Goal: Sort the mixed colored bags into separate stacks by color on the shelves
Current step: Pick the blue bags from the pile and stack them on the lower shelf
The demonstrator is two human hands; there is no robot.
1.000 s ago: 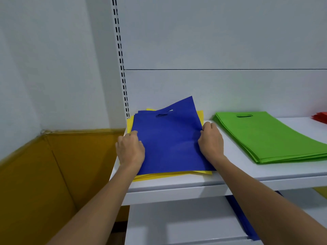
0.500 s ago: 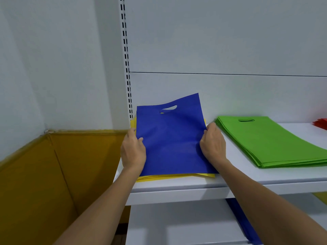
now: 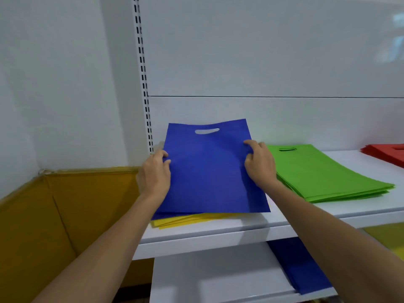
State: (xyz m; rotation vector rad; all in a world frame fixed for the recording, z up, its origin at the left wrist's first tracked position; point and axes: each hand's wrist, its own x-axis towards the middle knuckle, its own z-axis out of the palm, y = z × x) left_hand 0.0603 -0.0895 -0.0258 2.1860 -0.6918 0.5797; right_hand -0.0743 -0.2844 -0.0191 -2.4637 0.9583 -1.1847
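Your left hand (image 3: 155, 173) and right hand (image 3: 260, 164) pinch the blue bag (image 3: 209, 171) by its side edges — tilted above yellow bags (image 3: 181, 220) at the shelf (image 3: 218, 237) front's left end.

Left hand (image 3: 154, 171), right hand (image 3: 260, 164) pinch blue bag (image 3: 209, 171) edges above yellow stack (image 3: 175, 220)

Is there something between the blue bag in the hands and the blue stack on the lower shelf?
Yes. The upper shelf board lies between the blue bag and the blue stack below, so the bag probably must come forward past its front edge first.
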